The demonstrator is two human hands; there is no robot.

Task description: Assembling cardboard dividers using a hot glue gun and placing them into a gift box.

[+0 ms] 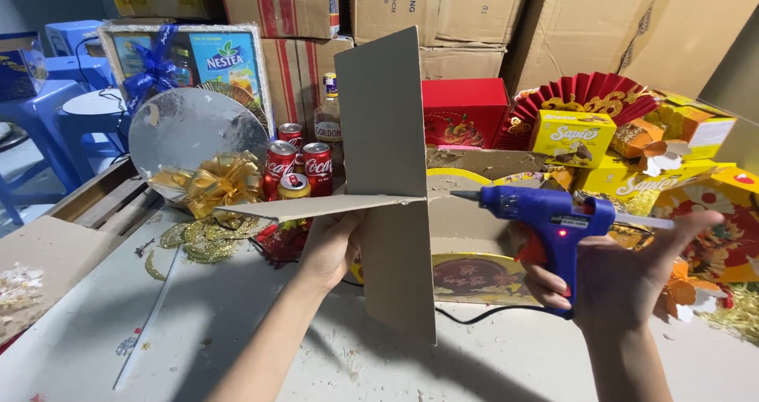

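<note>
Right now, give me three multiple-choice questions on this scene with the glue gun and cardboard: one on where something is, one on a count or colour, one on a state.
1. Where does the nozzle of the blue plastic hot glue gun point?
A. At the floor
B. Toward the crossed grey cardboard panels
C. At the blue stools

2. How many red drink cans show behind the panels?
A. One
B. Four
C. Nine

3. What state is the glue gun in?
A. Lying on the table
B. Boxed
C. Held up, with a small red light lit

Answers:
1 B: the tip aims left at the panels, which the left hand holds from below.
2 B: four red cans show, bunched beside the gold ribbon bow.
3 C: the right hand holds its handle, and a red dot glows on its side.
</note>
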